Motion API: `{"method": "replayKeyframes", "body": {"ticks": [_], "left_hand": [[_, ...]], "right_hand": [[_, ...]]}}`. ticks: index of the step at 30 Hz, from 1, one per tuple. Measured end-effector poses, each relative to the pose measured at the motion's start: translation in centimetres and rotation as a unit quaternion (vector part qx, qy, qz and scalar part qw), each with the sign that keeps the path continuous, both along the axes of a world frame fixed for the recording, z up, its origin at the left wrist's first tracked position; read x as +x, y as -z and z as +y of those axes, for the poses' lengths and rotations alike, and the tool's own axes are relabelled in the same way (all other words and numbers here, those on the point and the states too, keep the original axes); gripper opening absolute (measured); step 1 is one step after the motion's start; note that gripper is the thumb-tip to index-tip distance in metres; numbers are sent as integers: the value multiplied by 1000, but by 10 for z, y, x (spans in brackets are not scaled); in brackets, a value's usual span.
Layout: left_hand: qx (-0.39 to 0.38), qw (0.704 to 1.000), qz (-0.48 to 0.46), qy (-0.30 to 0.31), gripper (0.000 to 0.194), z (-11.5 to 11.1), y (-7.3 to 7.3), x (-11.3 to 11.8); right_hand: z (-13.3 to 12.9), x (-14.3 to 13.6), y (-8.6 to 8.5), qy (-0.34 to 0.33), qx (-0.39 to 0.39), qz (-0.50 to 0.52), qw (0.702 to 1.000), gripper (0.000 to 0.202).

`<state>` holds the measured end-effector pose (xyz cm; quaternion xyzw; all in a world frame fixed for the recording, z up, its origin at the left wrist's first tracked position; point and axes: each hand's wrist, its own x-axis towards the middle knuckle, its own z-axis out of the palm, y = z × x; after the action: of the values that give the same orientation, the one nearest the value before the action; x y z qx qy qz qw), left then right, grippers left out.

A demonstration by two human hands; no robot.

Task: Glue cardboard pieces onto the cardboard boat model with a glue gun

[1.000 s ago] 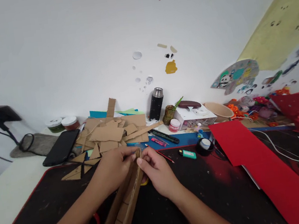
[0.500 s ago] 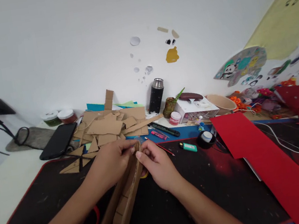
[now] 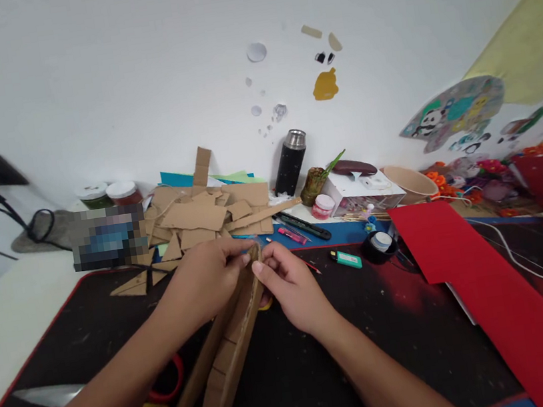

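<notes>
A long folded piece of brown cardboard (image 3: 229, 354) runs from the bottom edge up to both hands, its two walls close together at the far end and apart nearer the camera. My left hand (image 3: 211, 276) pinches the far tip from the left. On the right side of that same tip, my right hand (image 3: 293, 288) grips with thumb and fingers. Under my left forearm lie scissors (image 3: 51, 396) with red and yellow handles, partly hidden by the arm and cardboard.
Cardboard scraps (image 3: 193, 218) are piled behind the hands. Near them stand a black flask (image 3: 291, 164) and a cutter knife (image 3: 305, 226). A green lighter (image 3: 347, 259), a black round container (image 3: 379, 247) and red card (image 3: 485, 288) lie to the right.
The view has shifted a little, so most things sit slightly further right and the wall items higher. Both hands keep their hold on the cardboard tip. The phone at the left now appears pixelated and lit.
</notes>
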<state>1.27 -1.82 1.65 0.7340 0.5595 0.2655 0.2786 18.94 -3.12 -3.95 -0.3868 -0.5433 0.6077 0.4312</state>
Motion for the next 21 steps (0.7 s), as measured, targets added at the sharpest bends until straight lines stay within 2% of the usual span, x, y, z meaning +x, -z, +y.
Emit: {"method": "replayKeyframes", "body": {"ticks": [12, 21], "left_hand": [[4, 1000, 17, 2, 40, 0, 3, -1], [3, 1000, 5, -14, 41, -2, -1, 2]], "right_hand": [[0, 0, -1, 0, -5, 3, 1000, 36], [-1, 0, -2, 2, -3, -8, 1000, 31]]}}
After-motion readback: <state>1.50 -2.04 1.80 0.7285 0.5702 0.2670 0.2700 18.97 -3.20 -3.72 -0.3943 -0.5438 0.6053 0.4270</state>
